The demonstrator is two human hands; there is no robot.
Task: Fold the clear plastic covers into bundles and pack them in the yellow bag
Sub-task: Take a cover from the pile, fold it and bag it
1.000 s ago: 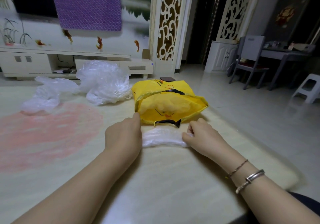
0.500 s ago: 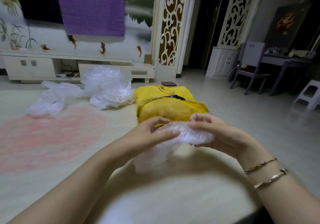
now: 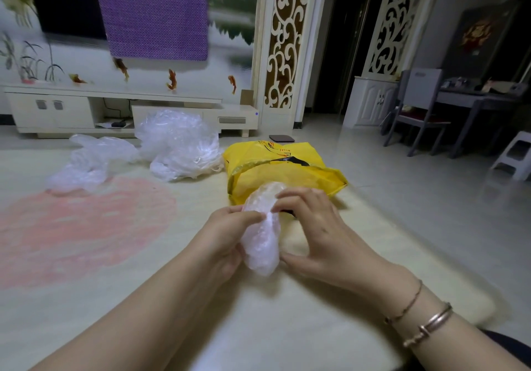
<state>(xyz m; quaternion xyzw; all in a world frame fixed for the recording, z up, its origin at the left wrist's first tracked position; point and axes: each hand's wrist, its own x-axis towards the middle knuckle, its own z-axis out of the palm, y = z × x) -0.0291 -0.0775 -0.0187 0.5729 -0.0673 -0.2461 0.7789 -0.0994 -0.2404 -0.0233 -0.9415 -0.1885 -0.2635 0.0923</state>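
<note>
A folded plastic bundle (image 3: 263, 232) stands upright between both hands, raised just above the mat (image 3: 287, 327). The left hand (image 3: 227, 235) grips its left side, fingers curled round the crumpled upper edge. The right hand (image 3: 313, 232) holds the right side, fingers curved over the top and thumb against the lower part. Just behind, the yellow bag (image 3: 281, 169) lies on the mat with its mouth open toward the hands; the bundle's top overlaps that opening in view. Further left, a heap of loose covers (image 3: 178, 143) and a smaller pile (image 3: 89, 161) lie well apart from the hands. A dark phone (image 3: 281, 138) lies beyond the bag.
</note>
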